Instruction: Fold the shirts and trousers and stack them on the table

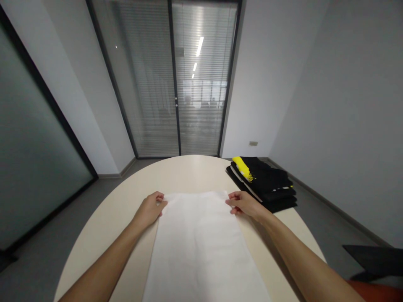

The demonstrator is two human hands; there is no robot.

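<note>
Head camera view, looking forward and down over a round, cream-coloured desk [189, 172] in a small grey-walled room.

A white cloth [201, 243] lies flat on the desk straight in front of the person, folded into a long rectangle that runs from the near edge of the picture out to the middle of the desk. Both bare forearms reach out along its sides.

The left hand [150, 208] sits at the cloth's far left corner, its fingers [160, 203] curled down and closed on the corner's edge. The right hand [243, 204] sits at the far right corner, its fingers [232, 204] likewise bent inward and pinching the cloth's edge. The two hands are well apart, one at each far corner, with the far edge of the cloth stretched straight between them.

To the right of the right hand, near the desk's far right rim, rests a stack of folded black garments [264, 182]; the top one carries a bright yellow patch [243, 167]. The stack is near the cloth but not touching it.

Beyond the desk stands a glass door with closed blinds [176, 79], framed in dark metal. A frosted glass panel [28, 155] fills the left wall, and grey floor shows around the desk. At the lower right corner, a dark chair part [374, 258] and a strip of orange [378, 291] are visible
</note>
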